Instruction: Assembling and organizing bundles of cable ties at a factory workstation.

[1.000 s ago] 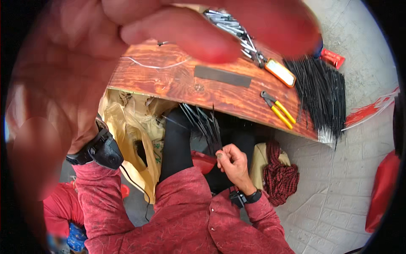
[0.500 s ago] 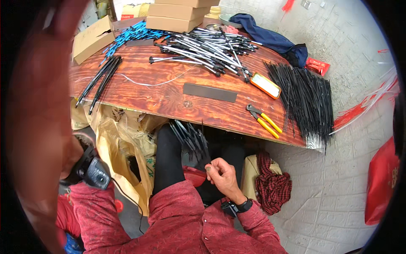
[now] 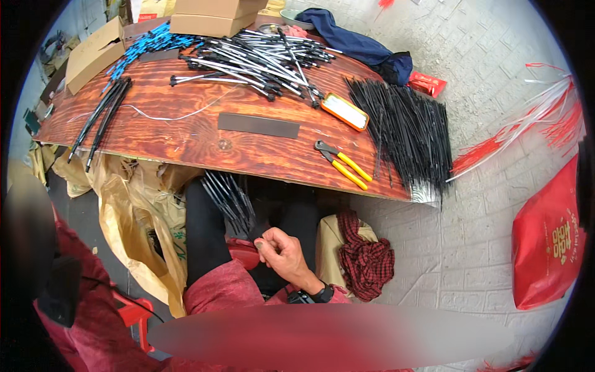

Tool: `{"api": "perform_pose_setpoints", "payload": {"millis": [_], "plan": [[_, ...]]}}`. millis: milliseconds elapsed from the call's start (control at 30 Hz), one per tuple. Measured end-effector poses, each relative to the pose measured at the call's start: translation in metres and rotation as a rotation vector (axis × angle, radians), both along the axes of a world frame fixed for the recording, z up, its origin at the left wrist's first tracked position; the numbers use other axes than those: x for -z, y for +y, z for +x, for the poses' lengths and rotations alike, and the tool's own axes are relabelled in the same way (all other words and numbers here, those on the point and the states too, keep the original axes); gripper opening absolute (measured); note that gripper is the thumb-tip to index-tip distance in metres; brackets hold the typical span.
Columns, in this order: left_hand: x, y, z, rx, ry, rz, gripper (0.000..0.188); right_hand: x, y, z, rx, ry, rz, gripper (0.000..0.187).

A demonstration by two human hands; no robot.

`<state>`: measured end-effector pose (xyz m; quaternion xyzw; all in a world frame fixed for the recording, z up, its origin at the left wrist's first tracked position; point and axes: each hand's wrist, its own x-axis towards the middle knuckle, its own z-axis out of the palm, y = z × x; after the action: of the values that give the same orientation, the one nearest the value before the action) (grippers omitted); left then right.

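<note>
My right hand [image 3: 282,254] is over my lap, its fingers closed in a pinch. A fanned bundle of thin dark rods [image 3: 228,201] narrows toward its fingertips; the gripped ends are hard to see against my dark trousers. My left arm, in a red sleeve [image 3: 74,273], is raised at the far left. My left hand [image 3: 26,214] is only a blur at the picture's edge, so its fingers cannot be made out. Above my lap stands a wooden table [image 3: 180,133] with end-cutting pliers [image 3: 344,164] with yellow handles near its front edge.
The table bears a pile of black-and-white rods [image 3: 260,62], blue rods [image 3: 149,46], a black bundle [image 3: 102,121], a dark flat strip [image 3: 257,125], an orange-rimmed tin [image 3: 344,111], many black strips [image 3: 406,133] and cardboard boxes [image 3: 93,56]. A brown paper sack [image 3: 133,229] stands below.
The whole view has shifted, so the table and lap sit further left. My left hand has gone to the left edge and blurred. My right hand stays pinched by the rod bundle.
</note>
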<state>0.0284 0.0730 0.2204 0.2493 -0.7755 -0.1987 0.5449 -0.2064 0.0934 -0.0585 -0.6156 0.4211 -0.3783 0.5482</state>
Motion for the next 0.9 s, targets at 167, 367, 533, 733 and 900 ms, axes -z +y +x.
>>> {"api": "perform_pose_setpoints", "payload": {"millis": [167, 367, 533, 733, 900], "plan": [[0.022, -0.002, -0.013, 0.078, 0.13, 0.005, 0.066, -0.001, 0.001, -0.003, 0.011, 0.0, -0.032, 0.017], [0.057, -0.018, -0.047, 0.274, 0.285, 0.09, 0.063, -0.006, -0.003, -0.002, 0.035, 0.005, -0.077, 0.016], [0.063, -0.031, -0.068, 0.382, 0.4, 0.051, 0.06, -0.001, -0.001, -0.004, 0.047, -0.042, -0.15, 0.015], [0.057, -0.035, -0.06, 0.391, 0.488, -0.067, 0.057, 0.001, 0.003, -0.006, 0.029, -0.031, -0.165, 0.014], [0.056, -0.04, -0.041, 0.369, 0.532, -0.162, 0.054, 0.004, 0.006, -0.007, 0.036, -0.006, -0.151, 0.015]]}}
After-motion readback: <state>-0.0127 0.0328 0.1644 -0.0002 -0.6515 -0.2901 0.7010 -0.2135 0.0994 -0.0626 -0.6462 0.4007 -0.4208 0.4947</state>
